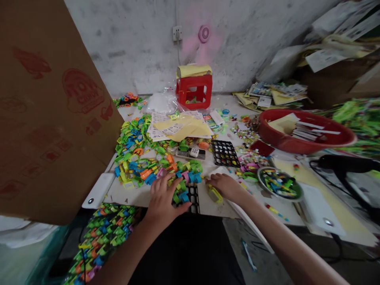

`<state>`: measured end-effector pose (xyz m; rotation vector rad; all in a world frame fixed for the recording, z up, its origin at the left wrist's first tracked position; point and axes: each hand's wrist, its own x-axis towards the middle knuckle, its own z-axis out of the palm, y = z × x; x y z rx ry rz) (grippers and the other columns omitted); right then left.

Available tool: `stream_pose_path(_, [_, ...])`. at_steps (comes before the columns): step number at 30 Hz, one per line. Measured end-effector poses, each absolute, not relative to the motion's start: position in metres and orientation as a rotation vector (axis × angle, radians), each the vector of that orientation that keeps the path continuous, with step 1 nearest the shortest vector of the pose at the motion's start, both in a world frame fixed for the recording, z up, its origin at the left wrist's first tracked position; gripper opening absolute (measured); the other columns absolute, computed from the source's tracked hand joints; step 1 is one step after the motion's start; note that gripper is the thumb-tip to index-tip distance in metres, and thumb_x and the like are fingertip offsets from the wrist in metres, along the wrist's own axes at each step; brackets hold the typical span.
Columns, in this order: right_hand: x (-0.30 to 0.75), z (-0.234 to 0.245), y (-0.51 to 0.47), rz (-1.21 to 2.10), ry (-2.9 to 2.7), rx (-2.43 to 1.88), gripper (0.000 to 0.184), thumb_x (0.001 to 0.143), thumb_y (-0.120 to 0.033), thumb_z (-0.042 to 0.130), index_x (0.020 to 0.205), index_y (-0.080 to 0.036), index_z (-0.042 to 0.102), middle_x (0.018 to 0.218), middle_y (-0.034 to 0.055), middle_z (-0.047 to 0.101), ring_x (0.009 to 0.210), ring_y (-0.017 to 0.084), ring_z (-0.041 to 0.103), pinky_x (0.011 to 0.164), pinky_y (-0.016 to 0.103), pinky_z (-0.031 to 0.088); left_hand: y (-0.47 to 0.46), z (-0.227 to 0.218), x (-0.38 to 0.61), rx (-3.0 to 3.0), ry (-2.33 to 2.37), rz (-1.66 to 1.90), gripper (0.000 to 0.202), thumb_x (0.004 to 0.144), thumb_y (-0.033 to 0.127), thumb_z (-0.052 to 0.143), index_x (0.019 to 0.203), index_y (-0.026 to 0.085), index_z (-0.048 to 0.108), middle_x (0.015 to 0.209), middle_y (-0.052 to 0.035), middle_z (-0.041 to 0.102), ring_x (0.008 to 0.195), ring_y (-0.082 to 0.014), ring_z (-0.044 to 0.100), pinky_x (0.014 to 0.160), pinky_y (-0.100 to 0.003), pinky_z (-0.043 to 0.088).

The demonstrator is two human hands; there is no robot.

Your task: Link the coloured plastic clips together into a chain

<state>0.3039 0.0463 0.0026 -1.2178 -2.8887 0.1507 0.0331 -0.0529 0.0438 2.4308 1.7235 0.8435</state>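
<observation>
Holding coloured clips, black grid tray

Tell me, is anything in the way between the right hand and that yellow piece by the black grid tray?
Nothing visible is. The right hand lies right at the yellow piece, fingers touching or almost touching it. The black grid tray sits just beside it, partly under the left hand and some coloured pieces.
</observation>
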Motion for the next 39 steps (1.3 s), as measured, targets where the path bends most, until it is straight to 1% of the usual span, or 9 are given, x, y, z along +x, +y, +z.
stream_pose_path(2, [0.305, 0.002, 0.041, 0.187, -2.938, -1.104, 0.035, 0.084, -0.006, 0.045, 0.106, -0.021, 0.068, 0.098, 0.0105, 0.067, 0.090, 0.022, 0.061, 0.082, 0.033, 0.041, -0.049, 0.046, 0.030, 2.471, 1.645, 0.787, 0.068, 0.076, 0.048, 0.068, 0.135, 0.026, 0.045, 0.138, -0.0107, 0.046, 0.128, -0.0318, 0.040, 0.108, -0.054, 0.028])
stream_pose_path(5, [0.311, -0.001, 0.026, 0.307, -2.884, -1.102, 0.033, 0.084, -0.009, 0.044, 0.106, -0.020, 0.066, 0.095, 0.0102, 0.067, 0.088, 0.022, 0.061, 0.082, 0.034, 0.043, -0.045, 0.045, 0.028, 2.456, 1.587, 0.763, 0.065, 0.078, 0.043, 0.067, 0.136, 0.025, 0.044, 0.138, -0.0101, 0.048, 0.128, -0.0296, 0.042, 0.108, -0.052, 0.031])
stream_pose_path(11, [0.289, -0.016, -0.019, 0.875, -1.951, -1.326, 0.023, 0.089, -0.034, 0.045, 0.101, -0.020, 0.058, 0.093, 0.0076, 0.066, 0.088, 0.022, 0.063, 0.080, 0.034, 0.049, -0.046, 0.040, 0.031, 2.360, 1.587, 0.791, 0.055, 0.080, 0.039, 0.066, 0.130, 0.026, 0.049, 0.139, -0.0095, 0.047, 0.127, -0.0294, 0.044, 0.104, -0.050, 0.036])
stream_pose_path(14, [0.254, -0.029, -0.032, 1.110, -1.577, -1.242, 0.026, 0.085, -0.043, 0.053, 0.099, -0.021, 0.053, 0.091, 0.0056, 0.066, 0.083, 0.020, 0.063, 0.074, 0.031, 0.051, -0.046, 0.040, 0.032, 2.348, 1.599, 0.810, 0.053, 0.080, 0.038, 0.067, 0.128, 0.025, 0.050, 0.138, -0.0097, 0.048, 0.126, -0.0297, 0.045, 0.104, -0.051, 0.036])
stream_pose_path(19, [0.220, -0.044, -0.029, 1.208, -1.375, -1.304, 0.035, 0.078, -0.052, 0.061, 0.089, -0.019, 0.060, 0.086, 0.0069, 0.069, 0.077, 0.021, 0.065, 0.071, 0.032, 0.052, -0.046, 0.041, 0.033, 2.329, 1.591, 0.837, 0.055, 0.076, 0.038, 0.070, 0.127, 0.025, 0.052, 0.135, -0.0089, 0.049, 0.124, -0.0286, 0.045, 0.104, -0.048, 0.037])
stream_pose_path(26, [0.221, -0.028, -0.025, 1.050, -1.624, -1.506, 0.032, 0.080, -0.045, 0.058, 0.090, -0.018, 0.070, 0.088, 0.0103, 0.074, 0.081, 0.026, 0.069, 0.069, 0.032, 0.051, -0.048, 0.041, 0.034, 2.324, 1.602, 0.793, 0.062, 0.072, 0.041, 0.073, 0.128, 0.025, 0.051, 0.132, -0.0092, 0.050, 0.123, -0.0294, 0.044, 0.105, -0.048, 0.036])
stream_pose_path(32, [0.201, -0.018, -0.015, 0.706, -1.999, -1.780, 0.024, 0.086, -0.022, 0.048, 0.089, -0.014, 0.071, 0.087, 0.0137, 0.074, 0.082, 0.024, 0.069, 0.066, 0.026, 0.044, -0.050, 0.051, 0.031, 2.347, 1.546, 0.675, 0.074, 0.069, 0.052, 0.074, 0.132, 0.026, 0.048, 0.138, -0.0095, 0.046, 0.128, -0.0309, 0.040, 0.108, -0.050, 0.032])
stream_pose_path(36, [0.200, -0.012, -0.010, 0.726, -2.104, -1.782, 0.023, 0.083, -0.011, 0.049, 0.089, -0.013, 0.071, 0.089, 0.0143, 0.074, 0.082, 0.023, 0.069, 0.066, 0.025, 0.042, -0.049, 0.054, 0.033, 2.321, 1.547, 0.699, 0.070, 0.072, 0.061, 0.068, 0.129, 0.026, 0.050, 0.137, -0.0094, 0.047, 0.127, -0.0304, 0.042, 0.108, -0.050, 0.032])
stream_pose_path(39, [0.203, -0.006, -0.006, 0.765, -2.192, -1.754, 0.020, 0.081, -0.010, 0.054, 0.090, -0.015, 0.072, 0.093, 0.0118, 0.074, 0.087, 0.022, 0.069, 0.070, 0.024, 0.044, -0.048, 0.053, 0.039, 2.328, 1.592, 0.746, 0.061, 0.077, 0.060, 0.063, 0.125, 0.025, 0.052, 0.132, -0.0094, 0.050, 0.125, -0.0296, 0.044, 0.107, -0.050, 0.033])
